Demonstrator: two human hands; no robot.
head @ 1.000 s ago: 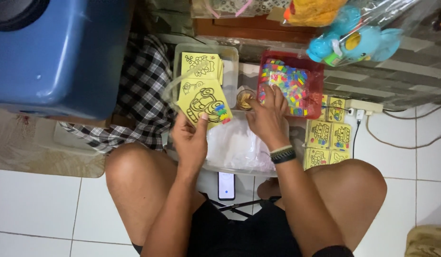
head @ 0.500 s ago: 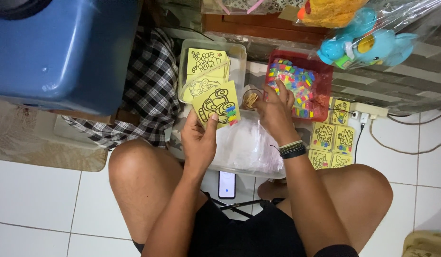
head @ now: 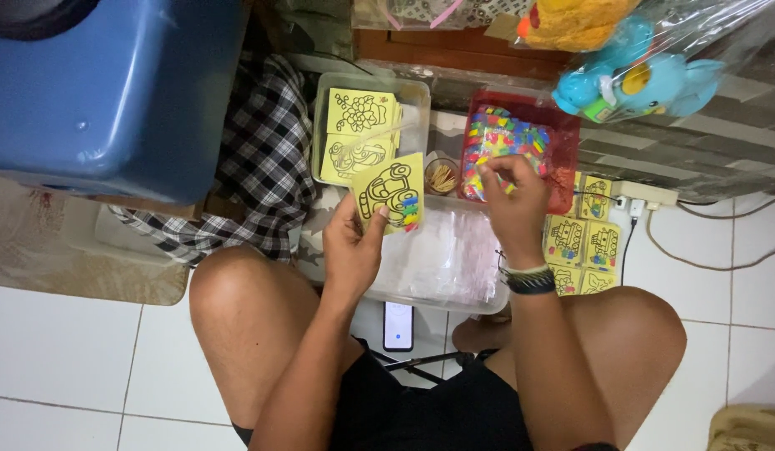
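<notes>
Yellow card (head: pixel 391 193) with a black outline drawing and a strip of small coloured packets along its right edge sits up in the left hand (head: pixel 354 246), thumb on the face and fingers curled behind, above a clear plastic tub (head: pixel 437 259) stuffed with crinkly transparent sleeves. Biggest thing in sight is the smooth blue plastic bin (head: pixel 111 83) at upper left, with a black-and-white checked cloth (head: pixel 258 167) draped beside it over glossy white floor tiles (head: pixel 61 342). Next down, a clear box (head: pixel 412 96) holds more yellow cards, and a red tray (head: pixel 563 134) is packed with bright little packets (a real jumble of colours). The right hand (head: pixel 517 205), dark bands at the wrist, reaches into that tray with fingertips pinched together on a packet. Smaller still, a round cup of wooden sticks (head: pixel 442 175) stands between box and tray, and a phone (head: pixel 397 326) lies flat between the knees.
</notes>
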